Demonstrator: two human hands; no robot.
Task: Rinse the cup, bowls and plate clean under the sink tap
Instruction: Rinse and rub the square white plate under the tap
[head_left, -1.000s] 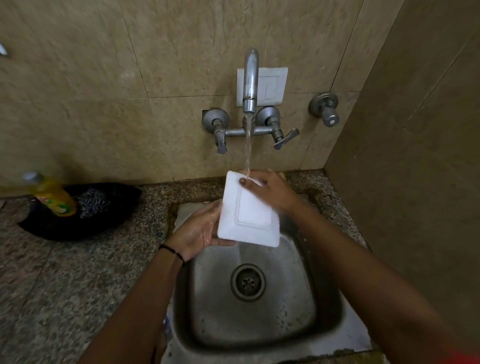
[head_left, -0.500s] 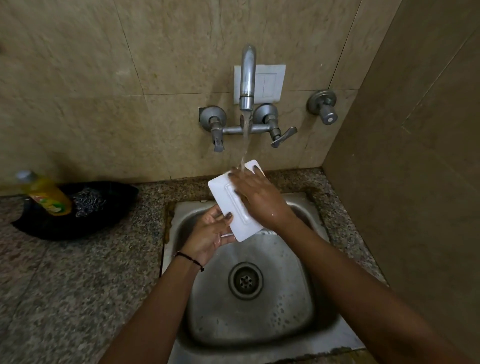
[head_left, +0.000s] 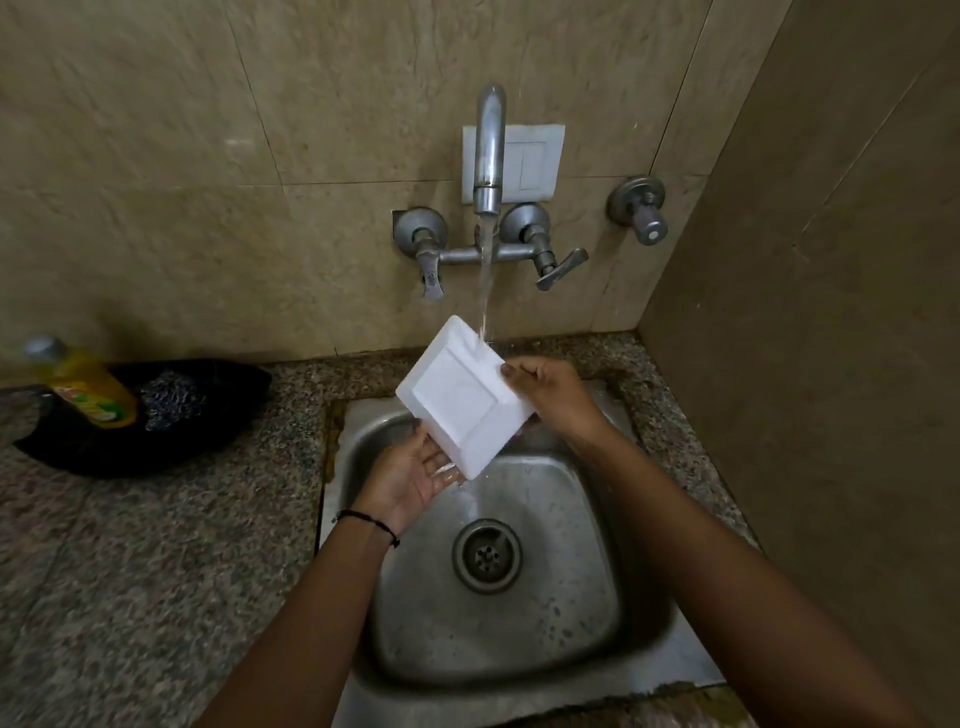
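Observation:
A white square plate (head_left: 460, 397) is held tilted over the steel sink (head_left: 597, 597), its underside with a raised square foot facing me. Water runs from the tap (head_left: 490, 150) onto its upper right edge and drips off the lower corner. My left hand (head_left: 410, 475) supports the plate's lower left edge from below, palm up. My right hand (head_left: 553, 397) grips the plate's right edge with the fingers curled over it. No cup or bowl is in sight.
A yellow dish-soap bottle (head_left: 85, 387) leans in a black holder (head_left: 156, 415) with a steel scrubber on the granite counter (head_left: 156, 545) at the left. The drain (head_left: 487, 556) sits in the sink's middle. Tiled walls close off the back and right.
My right hand has slid off the plate's face to its right edge. The plate has turned and its underside is now uncovered under the stream.

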